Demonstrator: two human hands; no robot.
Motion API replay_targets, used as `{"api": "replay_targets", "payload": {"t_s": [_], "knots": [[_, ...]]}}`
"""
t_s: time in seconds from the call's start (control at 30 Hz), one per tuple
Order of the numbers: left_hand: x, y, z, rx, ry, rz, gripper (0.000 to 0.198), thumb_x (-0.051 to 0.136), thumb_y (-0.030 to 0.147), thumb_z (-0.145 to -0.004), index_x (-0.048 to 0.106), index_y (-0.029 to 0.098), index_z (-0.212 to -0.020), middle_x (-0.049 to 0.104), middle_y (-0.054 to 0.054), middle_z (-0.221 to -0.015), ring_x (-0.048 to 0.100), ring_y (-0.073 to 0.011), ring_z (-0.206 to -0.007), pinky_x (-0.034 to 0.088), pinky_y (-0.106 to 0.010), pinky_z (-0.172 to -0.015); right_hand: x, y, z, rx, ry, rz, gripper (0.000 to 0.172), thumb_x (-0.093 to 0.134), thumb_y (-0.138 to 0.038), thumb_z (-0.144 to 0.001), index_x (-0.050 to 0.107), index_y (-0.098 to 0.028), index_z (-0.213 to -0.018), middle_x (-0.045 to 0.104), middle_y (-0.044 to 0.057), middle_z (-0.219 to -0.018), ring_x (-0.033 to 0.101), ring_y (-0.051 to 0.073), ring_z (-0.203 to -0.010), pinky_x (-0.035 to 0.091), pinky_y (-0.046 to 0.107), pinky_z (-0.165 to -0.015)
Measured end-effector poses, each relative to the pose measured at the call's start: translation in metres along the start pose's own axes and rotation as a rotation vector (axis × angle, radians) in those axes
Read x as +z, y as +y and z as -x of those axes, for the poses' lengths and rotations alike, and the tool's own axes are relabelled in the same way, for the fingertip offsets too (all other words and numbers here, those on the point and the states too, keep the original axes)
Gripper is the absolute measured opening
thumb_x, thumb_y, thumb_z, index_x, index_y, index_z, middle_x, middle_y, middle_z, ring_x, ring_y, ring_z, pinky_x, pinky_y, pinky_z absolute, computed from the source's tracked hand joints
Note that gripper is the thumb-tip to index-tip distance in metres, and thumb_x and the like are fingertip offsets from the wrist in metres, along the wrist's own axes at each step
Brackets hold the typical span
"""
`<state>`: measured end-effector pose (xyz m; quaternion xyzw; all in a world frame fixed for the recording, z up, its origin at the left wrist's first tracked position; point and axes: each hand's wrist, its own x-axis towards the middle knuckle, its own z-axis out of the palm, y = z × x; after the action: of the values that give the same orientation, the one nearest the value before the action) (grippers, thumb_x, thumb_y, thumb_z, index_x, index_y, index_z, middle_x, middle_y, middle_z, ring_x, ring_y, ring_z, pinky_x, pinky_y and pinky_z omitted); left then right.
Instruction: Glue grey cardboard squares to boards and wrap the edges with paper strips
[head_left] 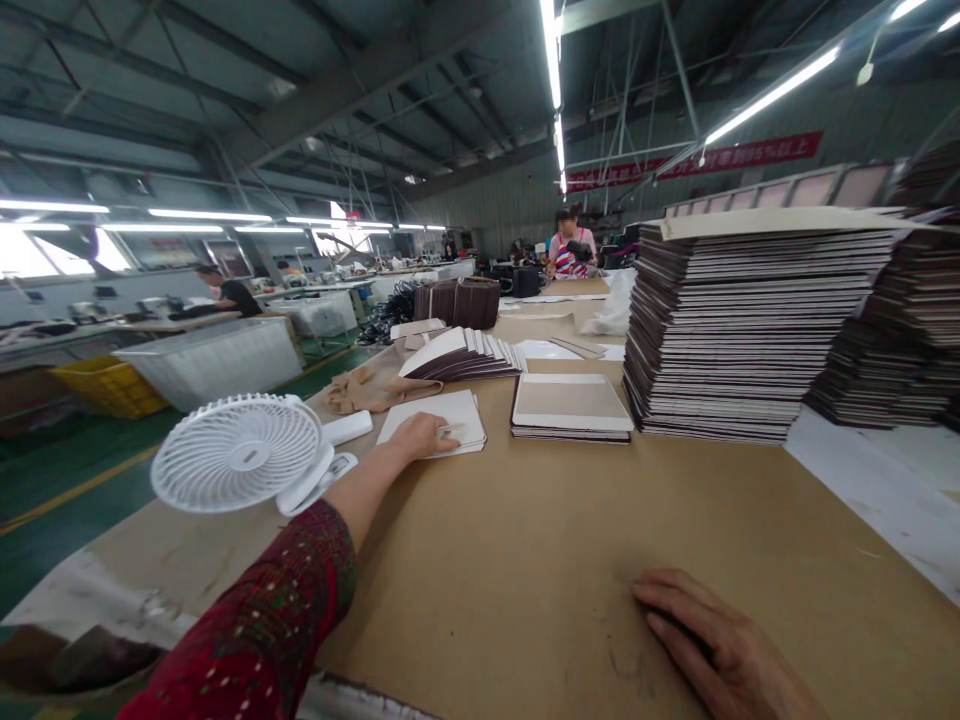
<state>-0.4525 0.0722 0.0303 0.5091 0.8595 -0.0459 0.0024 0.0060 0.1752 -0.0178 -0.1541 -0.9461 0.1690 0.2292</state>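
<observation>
My left hand reaches far out over the brown table and rests on a small pile of white flat cards, fingers curled at its near edge. My right hand lies flat on the table near the front right, fingers stretched out, holding nothing. Just right of the white pile sits a low stack of boards with a beige panel on top. Behind it, several dark-edged boards lean in a fanned row.
A white desk fan stands at the table's left edge. A tall stack of dark-edged boards rises at the right, with more stacks beyond. A person in striped clothing works at the far end; another person sits at left.
</observation>
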Motion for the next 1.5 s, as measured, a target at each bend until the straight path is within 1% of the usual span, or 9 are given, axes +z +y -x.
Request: {"api": "replay_targets", "payload": {"t_s": [0.37,0.5,0.6,0.7,0.83,0.93,1.07,1.23,1.5], "knots": [[-0.001,0.017,0.004,0.044,0.018,-0.152,0.029,0.055,0.034,-0.089,0.057,0.015,-0.112,0.059,-0.008,-0.112,0.059,-0.0207,-0.096,0.05,-0.042,-0.083,-0.001,0.0,-0.002,0.02,-0.012,-0.095,0.029,0.05,-0.032,-0.09,0.064,-0.028,-0.114,0.064,0.005,-0.116,0.061,0.02,-0.106,0.053,0.029,-0.089],[-0.036,0.023,0.023,0.023,0.099,-0.221,0.029,0.054,0.035,-0.089,0.057,0.015,-0.111,0.061,-0.007,-0.108,0.06,-0.0199,-0.093,0.051,-0.042,-0.082,-0.008,-0.005,-0.002,0.057,-0.004,-0.181,0.028,0.045,-0.028,-0.093,0.064,-0.026,-0.113,0.064,0.005,-0.113,0.061,0.018,-0.104,0.052,0.029,-0.089],[-0.07,0.043,0.052,0.048,0.194,-0.272,0.029,0.047,0.03,-0.092,0.055,0.013,-0.113,0.064,-0.01,-0.101,0.062,-0.0234,-0.091,0.05,-0.044,-0.08,-0.02,-0.011,0.01,0.1,0.183,-0.161,0.024,0.047,-0.029,-0.092,0.065,-0.024,-0.108,0.066,0.005,-0.109,0.061,0.018,-0.102,0.051,0.031,-0.09],[-0.086,0.087,0.1,0.175,0.235,-0.294,0.032,0.04,0.022,-0.091,0.052,0.012,-0.119,0.065,-0.016,-0.097,0.064,-0.0313,-0.089,0.051,-0.046,-0.072,-0.04,-0.025,0.035,0.135,0.394,-0.15,0.021,0.053,-0.029,-0.089,0.066,-0.025,-0.104,0.067,0.005,-0.105,0.062,0.019,-0.1,0.05,0.032,-0.091],[-0.066,0.178,0.183,0.471,0.173,-0.247,0.038,0.043,0.017,-0.087,0.048,0.02,-0.125,0.065,-0.01,-0.095,0.065,-0.0263,-0.078,0.051,-0.037,-0.062,-0.072,-0.051,0.076,0.258,0.535,-0.152,0.018,0.055,-0.03,-0.088,0.067,-0.027,-0.101,0.067,0.005,-0.105,0.062,0.02,-0.099,0.049,0.034,-0.09],[-0.041,0.247,0.237,0.8,0.147,-0.126,0.036,0.047,0.011,-0.082,0.05,0.014,-0.118,0.062,-0.011,-0.087,0.062,-0.023,-0.068,0.051,-0.033,-0.053,-0.086,-0.062,0.104,0.364,0.56,-0.127,0.019,0.054,-0.032,-0.088,0.068,-0.026,-0.099,0.067,0.006,-0.103,0.062,0.021,-0.097,0.049,0.035,-0.089],[-0.017,0.305,0.266,0.944,0.155,-0.002,0.018,0.05,0.011,-0.081,0.055,0.013,-0.098,0.058,-0.01,-0.085,0.058,-0.0227,-0.063,0.05,-0.034,-0.044,-0.087,-0.061,0.138,0.42,0.512,-0.1,0.019,0.055,-0.032,-0.087,0.069,-0.024,-0.097,0.068,0.005,-0.102,0.064,0.02,-0.094,0.051,0.032,-0.085],[-0.005,0.314,0.259,0.962,0.153,0.011,0.012,0.05,0.011,-0.082,0.054,0.015,-0.093,0.057,-0.007,-0.085,0.058,-0.0204,-0.066,0.052,-0.032,-0.051,-0.078,-0.06,0.156,0.433,0.455,-0.115,0.017,0.054,-0.029,-0.088,0.068,-0.024,-0.096,0.067,0.005,-0.102,0.063,0.019,-0.095,0.05,0.03,-0.086],[-0.002,0.3,0.25,1.031,0.157,0.087,0.024,0.044,0.015,-0.088,0.051,0.015,-0.111,0.06,-0.012,-0.105,0.062,-0.0218,-0.084,0.056,-0.035,-0.068,-0.063,-0.066,0.131,0.365,0.327,-0.156,0.023,0.049,-0.025,-0.09,0.067,-0.023,-0.103,0.063,0.007,-0.109,0.058,0.02,-0.102,0.048,0.035,-0.09]]}}
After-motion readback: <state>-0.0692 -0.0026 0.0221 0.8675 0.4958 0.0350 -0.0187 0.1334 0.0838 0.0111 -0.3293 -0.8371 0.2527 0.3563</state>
